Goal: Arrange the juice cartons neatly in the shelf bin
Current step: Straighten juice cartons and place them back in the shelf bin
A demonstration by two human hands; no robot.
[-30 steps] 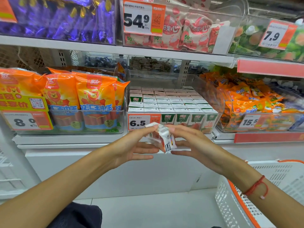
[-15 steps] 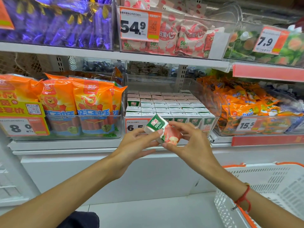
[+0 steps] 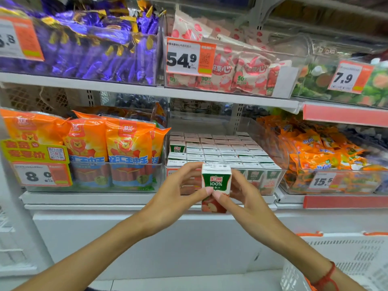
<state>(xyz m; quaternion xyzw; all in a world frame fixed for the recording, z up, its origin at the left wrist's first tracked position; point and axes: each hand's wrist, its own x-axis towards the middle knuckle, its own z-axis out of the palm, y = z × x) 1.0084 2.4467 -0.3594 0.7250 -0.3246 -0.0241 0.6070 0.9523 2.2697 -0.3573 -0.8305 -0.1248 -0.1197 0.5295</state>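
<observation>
Small juice carton (image 3: 216, 181) held upright, label outward, just in front of the clear shelf bin (image 3: 279, 152), below its rim. Pinched between both hands: left hand (image 3: 178, 190) curled round the left side with thumb on the front, right hand (image 3: 245, 196) mirroring on the right. Probably light, stiff-walled yet dentable, smooth and a little slippery; best gripped by the flat side panels, gently. Rows of cartons (image 3: 222, 152) packed tightly inside, with a gap at the left column. Orange sausage packs (image 3: 109, 143) alongside; white basket (image 3: 344, 261) lower right.
</observation>
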